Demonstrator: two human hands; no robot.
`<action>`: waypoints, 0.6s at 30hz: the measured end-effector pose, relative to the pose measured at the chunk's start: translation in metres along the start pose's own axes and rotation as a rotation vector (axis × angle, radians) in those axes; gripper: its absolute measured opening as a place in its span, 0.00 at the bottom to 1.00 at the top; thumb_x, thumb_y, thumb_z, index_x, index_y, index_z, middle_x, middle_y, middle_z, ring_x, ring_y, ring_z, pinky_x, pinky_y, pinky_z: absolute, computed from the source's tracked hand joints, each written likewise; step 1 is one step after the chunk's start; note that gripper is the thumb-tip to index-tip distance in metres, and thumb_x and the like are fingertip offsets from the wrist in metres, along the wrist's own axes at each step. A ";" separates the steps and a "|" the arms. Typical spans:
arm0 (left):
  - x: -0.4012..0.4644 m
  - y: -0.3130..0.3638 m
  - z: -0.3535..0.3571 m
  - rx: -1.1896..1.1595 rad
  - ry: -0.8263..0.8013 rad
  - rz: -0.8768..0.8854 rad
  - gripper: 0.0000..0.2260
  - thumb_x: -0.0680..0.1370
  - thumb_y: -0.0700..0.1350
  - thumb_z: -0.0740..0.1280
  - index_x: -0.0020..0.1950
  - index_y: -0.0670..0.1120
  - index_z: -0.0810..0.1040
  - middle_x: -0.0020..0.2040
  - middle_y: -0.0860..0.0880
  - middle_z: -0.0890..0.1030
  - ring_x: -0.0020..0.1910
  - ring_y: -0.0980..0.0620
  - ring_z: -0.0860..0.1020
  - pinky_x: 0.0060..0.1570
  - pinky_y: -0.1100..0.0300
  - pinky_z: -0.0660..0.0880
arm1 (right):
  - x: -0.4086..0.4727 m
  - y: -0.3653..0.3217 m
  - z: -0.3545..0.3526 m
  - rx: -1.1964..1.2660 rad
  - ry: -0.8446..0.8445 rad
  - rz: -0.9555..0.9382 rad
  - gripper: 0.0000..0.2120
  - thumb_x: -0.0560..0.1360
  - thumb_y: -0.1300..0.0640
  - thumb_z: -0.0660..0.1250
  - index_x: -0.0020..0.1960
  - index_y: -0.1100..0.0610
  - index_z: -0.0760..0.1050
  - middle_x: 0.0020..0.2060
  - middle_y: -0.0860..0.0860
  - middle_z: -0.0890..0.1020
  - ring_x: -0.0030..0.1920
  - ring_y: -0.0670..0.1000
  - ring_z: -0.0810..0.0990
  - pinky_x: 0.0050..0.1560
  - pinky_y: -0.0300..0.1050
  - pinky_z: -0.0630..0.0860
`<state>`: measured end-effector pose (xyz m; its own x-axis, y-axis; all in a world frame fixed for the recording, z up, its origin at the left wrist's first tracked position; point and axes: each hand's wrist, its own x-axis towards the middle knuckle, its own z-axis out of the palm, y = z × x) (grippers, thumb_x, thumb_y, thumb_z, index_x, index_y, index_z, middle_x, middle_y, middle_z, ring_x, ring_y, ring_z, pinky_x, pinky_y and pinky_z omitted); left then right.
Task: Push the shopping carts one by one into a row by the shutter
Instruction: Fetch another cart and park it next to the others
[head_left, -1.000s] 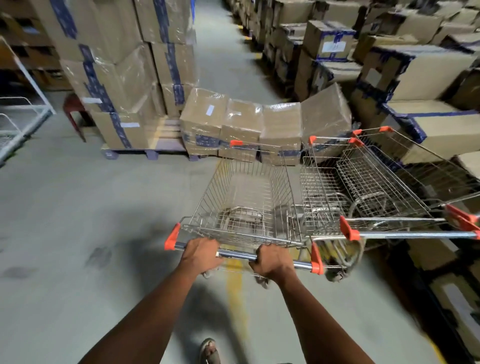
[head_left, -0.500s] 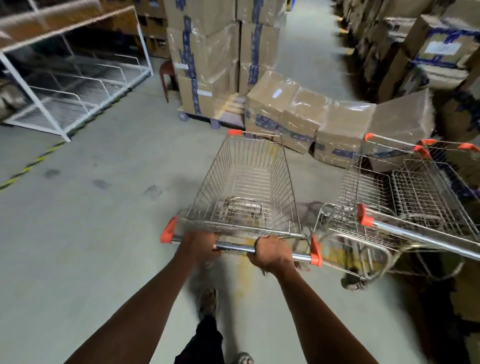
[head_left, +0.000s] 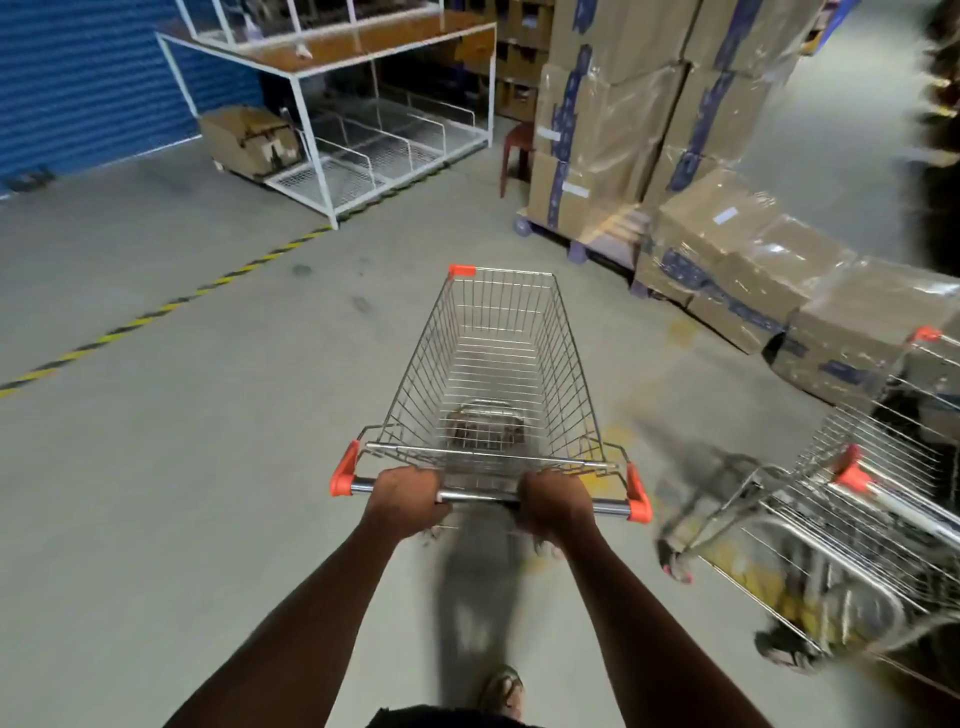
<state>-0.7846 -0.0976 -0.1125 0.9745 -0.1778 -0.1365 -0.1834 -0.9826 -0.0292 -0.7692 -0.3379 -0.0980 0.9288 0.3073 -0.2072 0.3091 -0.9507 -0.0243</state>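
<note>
Wire-mesh shopping cart (head_left: 493, 364) sits mid-floor, empty, nose aimed between blue shutter (head_left: 93, 83) and white rack (head_left: 332, 130). I've got left hand (head_left: 408, 501) and right hand (head_left: 553, 506) curled fully round the handle bar (head_left: 480, 496), spaced evenly. Should roll light and stiff; casters may wander. Other carts (head_left: 862, 509) parked right.

An empty wire shopping cart (head_left: 493, 374) stands upright ahead of both hands, orange-capped handle bar (head_left: 483, 496) gripped; blue shutter (head_left: 88, 78) far ahead-left.
</note>
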 end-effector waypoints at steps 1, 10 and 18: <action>-0.013 -0.004 0.001 -0.010 0.002 -0.028 0.15 0.72 0.60 0.63 0.47 0.51 0.79 0.41 0.52 0.83 0.43 0.49 0.82 0.41 0.57 0.71 | -0.002 -0.010 -0.001 -0.009 0.022 -0.033 0.24 0.79 0.36 0.61 0.53 0.56 0.80 0.49 0.55 0.86 0.51 0.61 0.86 0.49 0.51 0.81; -0.140 -0.038 0.023 -0.022 -0.001 -0.257 0.17 0.74 0.63 0.63 0.48 0.50 0.79 0.42 0.50 0.84 0.43 0.47 0.82 0.41 0.56 0.73 | -0.030 -0.092 0.003 0.042 -0.104 -0.299 0.18 0.75 0.41 0.67 0.47 0.56 0.81 0.43 0.55 0.85 0.46 0.58 0.84 0.47 0.46 0.76; -0.268 -0.061 0.042 -0.027 0.034 -0.437 0.20 0.74 0.66 0.60 0.45 0.51 0.80 0.37 0.50 0.83 0.37 0.47 0.82 0.37 0.56 0.74 | -0.089 -0.186 0.019 -0.069 -0.124 -0.401 0.18 0.77 0.38 0.66 0.51 0.52 0.82 0.40 0.46 0.83 0.41 0.49 0.81 0.44 0.44 0.76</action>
<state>-1.0398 0.0117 -0.1161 0.9636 0.2537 -0.0840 0.2501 -0.9669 -0.0509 -0.9133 -0.1892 -0.0938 0.7018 0.6412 -0.3104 0.6579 -0.7505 -0.0627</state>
